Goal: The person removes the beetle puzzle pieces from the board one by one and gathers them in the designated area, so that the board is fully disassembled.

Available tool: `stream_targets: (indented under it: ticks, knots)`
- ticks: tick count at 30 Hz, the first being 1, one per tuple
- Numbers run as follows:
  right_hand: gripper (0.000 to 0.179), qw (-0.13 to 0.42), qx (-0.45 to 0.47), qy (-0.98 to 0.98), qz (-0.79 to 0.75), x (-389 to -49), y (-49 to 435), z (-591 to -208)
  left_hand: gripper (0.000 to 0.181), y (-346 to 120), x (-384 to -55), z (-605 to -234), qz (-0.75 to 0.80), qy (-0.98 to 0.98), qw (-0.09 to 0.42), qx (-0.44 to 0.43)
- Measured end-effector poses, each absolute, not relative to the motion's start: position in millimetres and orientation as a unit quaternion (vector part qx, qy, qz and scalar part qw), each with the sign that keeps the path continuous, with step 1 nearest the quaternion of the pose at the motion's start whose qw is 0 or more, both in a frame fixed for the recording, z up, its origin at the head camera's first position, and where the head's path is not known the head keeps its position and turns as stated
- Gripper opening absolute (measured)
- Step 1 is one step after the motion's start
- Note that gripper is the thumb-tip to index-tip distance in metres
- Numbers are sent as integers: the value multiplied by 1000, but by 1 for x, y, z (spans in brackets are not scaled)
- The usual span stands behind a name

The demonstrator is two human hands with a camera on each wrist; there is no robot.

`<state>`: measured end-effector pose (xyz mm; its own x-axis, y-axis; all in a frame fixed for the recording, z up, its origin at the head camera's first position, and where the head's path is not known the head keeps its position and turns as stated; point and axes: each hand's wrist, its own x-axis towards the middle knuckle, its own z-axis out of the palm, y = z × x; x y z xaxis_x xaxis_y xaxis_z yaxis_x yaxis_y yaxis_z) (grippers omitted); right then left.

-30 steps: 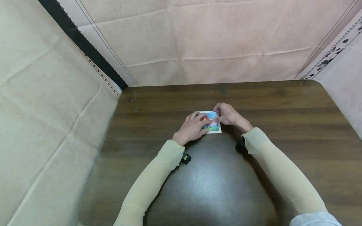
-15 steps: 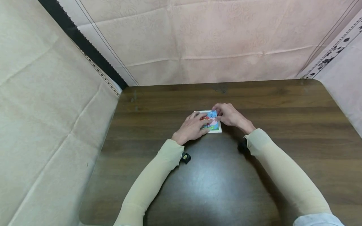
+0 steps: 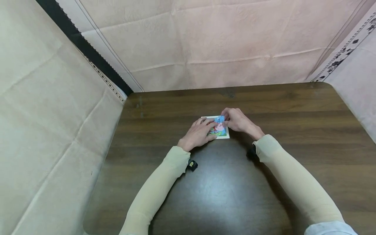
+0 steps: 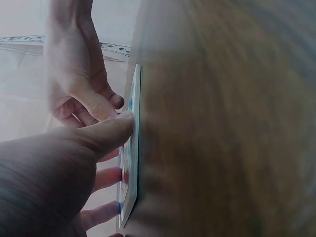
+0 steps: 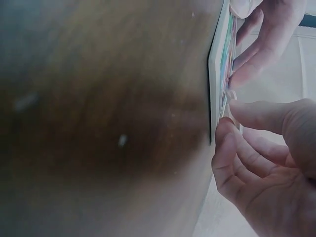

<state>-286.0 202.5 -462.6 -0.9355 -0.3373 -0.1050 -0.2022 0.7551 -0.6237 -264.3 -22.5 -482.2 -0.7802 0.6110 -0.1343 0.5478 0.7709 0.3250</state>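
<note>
A small flat picture board (image 3: 224,137) with a white border and a bright cartoon print lies on the table, like a jigsaw puzzle. My left hand (image 3: 197,132) rests over its left part, fingers spread across the print. In the left wrist view, the left thumb (image 4: 111,133) lies along the near edge of the board. At the upper right corner, my right hand (image 3: 238,120) pinches a thin pale-edged puzzle piece (image 5: 233,112) between thumb and bent forefinger, right at the print's surface. The hands hide much of the picture.
The brown wooden table (image 3: 217,182) has rounded corners. Pale cloth (image 3: 235,42) hangs behind it, and more cloth (image 3: 58,130) hangs along the left side. Black wrist cameras sit under both sleeves, one (image 3: 192,165) near the left wrist.
Both hands stay at the board. The right fingers have shifted slightly at the upper right corner, and the left fingers have drawn a little left, showing more of the print.
</note>
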Motion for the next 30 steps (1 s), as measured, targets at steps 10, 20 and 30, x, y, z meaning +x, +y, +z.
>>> stream_targets:
  ticks: [10,20,30]
  knots:
    - [33,82,-107,929,-343,-284,229,-461,69,-22,-264,-486,129,941,106,295]
    - [32,67,-64,931,-353,-281,274,-457,68,-21,-264,-484,137,942,104,287]
    - [34,64,-33,929,-362,-281,320,-457,69,-17,-264,-484,141,944,114,276]
